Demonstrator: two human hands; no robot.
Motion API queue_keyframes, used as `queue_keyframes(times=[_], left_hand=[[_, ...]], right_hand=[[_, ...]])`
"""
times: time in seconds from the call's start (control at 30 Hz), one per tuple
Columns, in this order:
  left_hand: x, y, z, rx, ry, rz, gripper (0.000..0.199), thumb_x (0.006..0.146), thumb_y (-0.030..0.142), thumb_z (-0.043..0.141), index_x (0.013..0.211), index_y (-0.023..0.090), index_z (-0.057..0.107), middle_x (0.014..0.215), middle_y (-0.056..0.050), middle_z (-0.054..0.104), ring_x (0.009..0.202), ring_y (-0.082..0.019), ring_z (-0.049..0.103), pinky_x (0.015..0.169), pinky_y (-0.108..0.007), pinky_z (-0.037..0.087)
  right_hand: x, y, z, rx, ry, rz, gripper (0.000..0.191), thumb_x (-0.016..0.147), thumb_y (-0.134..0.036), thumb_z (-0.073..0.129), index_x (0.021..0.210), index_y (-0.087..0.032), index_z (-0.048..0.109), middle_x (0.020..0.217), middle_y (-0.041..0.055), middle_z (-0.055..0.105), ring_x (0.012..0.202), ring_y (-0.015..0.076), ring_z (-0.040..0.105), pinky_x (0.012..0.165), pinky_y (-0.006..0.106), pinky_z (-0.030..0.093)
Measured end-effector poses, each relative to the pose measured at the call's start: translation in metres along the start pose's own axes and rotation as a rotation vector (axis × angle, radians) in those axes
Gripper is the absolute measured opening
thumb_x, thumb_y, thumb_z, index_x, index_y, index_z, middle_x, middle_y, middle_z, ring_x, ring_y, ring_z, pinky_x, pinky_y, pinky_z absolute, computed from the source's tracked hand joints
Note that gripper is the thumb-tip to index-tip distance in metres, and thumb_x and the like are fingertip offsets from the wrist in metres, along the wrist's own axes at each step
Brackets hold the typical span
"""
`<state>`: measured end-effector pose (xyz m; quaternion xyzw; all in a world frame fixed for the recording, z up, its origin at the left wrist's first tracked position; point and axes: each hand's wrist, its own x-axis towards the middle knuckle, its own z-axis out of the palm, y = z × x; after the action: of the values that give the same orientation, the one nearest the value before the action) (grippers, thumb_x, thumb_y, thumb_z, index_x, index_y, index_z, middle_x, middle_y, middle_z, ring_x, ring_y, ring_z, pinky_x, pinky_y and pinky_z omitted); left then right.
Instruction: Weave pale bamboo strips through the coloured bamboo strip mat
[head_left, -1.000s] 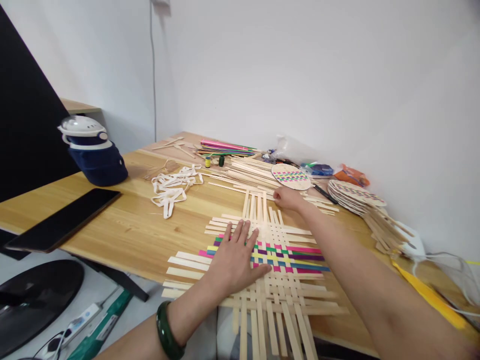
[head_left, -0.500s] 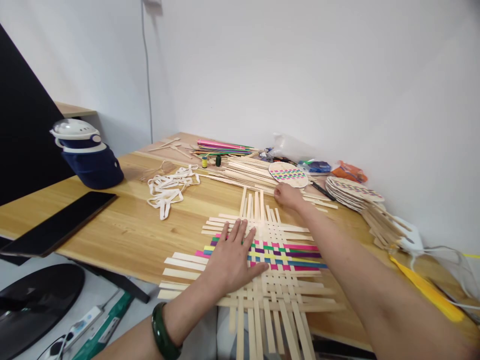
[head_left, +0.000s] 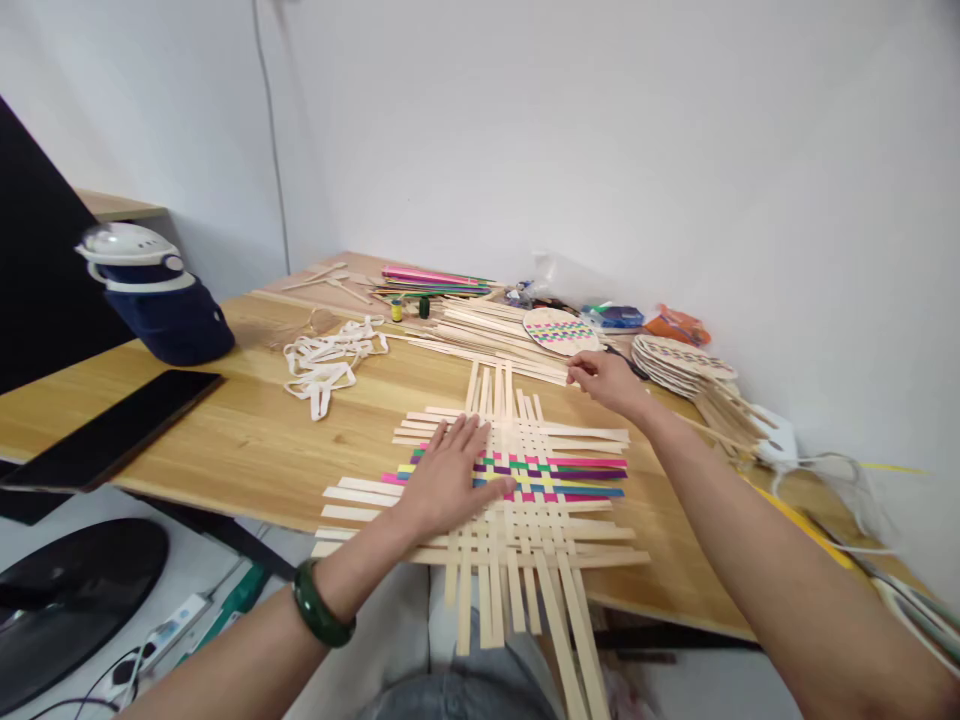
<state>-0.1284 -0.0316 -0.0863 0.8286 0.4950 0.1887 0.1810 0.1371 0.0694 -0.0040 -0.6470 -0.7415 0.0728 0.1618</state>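
Observation:
A woven mat of pale flat strips (head_left: 525, 520) with pink, green, purple, yellow and blue strips across its middle lies at the table's front edge, some strips hanging over. My left hand (head_left: 450, 475) rests flat on its left part, fingers spread, a green bangle on the wrist. Beyond the mat's upper right, my right hand (head_left: 604, 382) has thumb and fingers pinched together on a pale strip, which seems to run out to the right behind the hand. Behind it lie a pile of loose pale strips (head_left: 480, 335) and a round woven piece (head_left: 561, 330).
A stack of round woven pieces (head_left: 679, 362) is at the right, near an orange packet (head_left: 677, 325). White ribbon (head_left: 322, 365), a dark flat panel (head_left: 112, 430) and a blue jug (head_left: 169, 310) are on the left. Coloured strips (head_left: 435, 282) lie at the back.
My right hand has moved from the edge of the strip pile to the right, now with a strip at its fingers. My left hand stays on the mat. The view has shifted slightly.

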Motion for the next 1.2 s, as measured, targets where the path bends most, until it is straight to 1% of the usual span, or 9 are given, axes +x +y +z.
queue_keyframes(times=[0.1,0.2,0.33,0.47,0.67,0.77,0.97,1.1,1.2], left_hand=[[0.000,-0.005,-0.017,-0.212,0.123,-0.033,0.073,0.089,0.056,0.046,0.144,0.008,0.045,0.155,-0.017,0.037,0.146,-0.027,0.032,0.119,-0.043,0.028],[-0.001,-0.002,-0.038,-0.374,0.197,-0.006,0.056,0.085,0.050,0.055,0.126,0.013,0.063,0.141,-0.015,0.055,0.133,-0.029,0.050,0.114,-0.045,0.037],[0.003,0.018,-0.046,-0.889,0.026,-0.247,0.050,0.079,0.050,0.066,0.114,0.014,0.068,0.109,-0.012,0.073,0.099,-0.025,0.070,0.095,-0.042,0.053],[0.013,0.039,-0.032,-1.231,-0.087,-0.372,0.045,0.069,0.050,0.078,0.090,0.012,0.072,0.084,-0.007,0.074,0.072,-0.016,0.069,0.080,-0.033,0.058],[0.016,0.048,-0.020,-1.163,0.023,-0.417,0.036,0.075,0.049,0.071,0.071,0.013,0.070,0.062,-0.002,0.065,0.050,-0.009,0.055,0.055,-0.024,0.049],[0.011,0.046,-0.021,-1.103,-0.014,-0.440,0.036,0.077,0.045,0.069,0.060,0.014,0.066,0.053,0.000,0.060,0.045,-0.008,0.051,0.050,-0.022,0.044],[0.007,0.045,-0.023,-1.092,-0.026,-0.460,0.038,0.076,0.048,0.069,0.059,0.015,0.064,0.051,0.001,0.057,0.041,-0.006,0.045,0.044,-0.020,0.038],[0.006,0.040,-0.027,-1.143,-0.030,-0.450,0.047,0.077,0.059,0.064,0.070,0.013,0.069,0.059,0.000,0.059,0.044,-0.007,0.045,0.045,-0.022,0.042],[-0.001,0.027,-0.032,-0.929,0.099,-0.348,0.049,0.085,0.059,0.055,0.086,0.014,0.073,0.069,-0.003,0.065,0.054,-0.012,0.055,0.054,-0.026,0.049]], right_hand=[[-0.037,0.003,-0.006,0.170,-0.042,-0.012,0.024,0.087,-0.027,0.043,0.091,-0.017,0.064,0.088,0.0053,0.072,0.062,0.0119,0.058,0.059,0.024,0.047],[-0.073,0.006,-0.009,0.475,-0.081,0.057,0.021,0.082,-0.037,0.052,0.083,-0.018,0.061,0.078,0.0035,0.070,0.054,0.0103,0.053,0.053,0.024,0.046],[-0.106,0.000,-0.004,0.760,-0.208,0.160,0.034,0.075,-0.051,0.064,0.081,-0.018,0.063,0.075,0.0034,0.070,0.055,0.0103,0.056,0.053,0.025,0.047],[-0.122,-0.015,0.008,0.933,-0.333,0.215,0.041,0.070,-0.057,0.071,0.078,-0.017,0.063,0.075,0.0034,0.070,0.054,0.0100,0.058,0.052,0.025,0.049],[-0.132,-0.033,0.018,1.064,-0.544,0.206,0.044,0.073,-0.060,0.070,0.082,-0.017,0.066,0.080,0.0050,0.072,0.067,0.0147,0.067,0.070,0.033,0.057],[-0.134,-0.038,0.018,1.080,-0.594,0.230,0.053,0.073,-0.067,0.067,0.091,-0.018,0.070,0.088,0.0061,0.074,0.082,0.0183,0.070,0.079,0.035,0.057],[-0.139,-0.046,0.027,1.117,-0.743,0.260,0.053,0.071,-0.067,0.069,0.077,-0.015,0.068,0.079,0.0079,0.074,0.065,0.0152,0.069,0.065,0.030,0.058],[-0.137,-0.046,0.025,1.134,-0.683,0.291,0.050,0.069,-0.065,0.072,0.076,-0.015,0.067,0.075,0.0067,0.073,0.060,0.0141,0.068,0.060,0.028,0.058],[-0.135,-0.034,0.016,1.120,-0.527,0.305,0.050,0.068,-0.064,0.073,0.076,-0.015,0.069,0.073,0.0067,0.073,0.059,0.0145,0.067,0.060,0.030,0.058]])
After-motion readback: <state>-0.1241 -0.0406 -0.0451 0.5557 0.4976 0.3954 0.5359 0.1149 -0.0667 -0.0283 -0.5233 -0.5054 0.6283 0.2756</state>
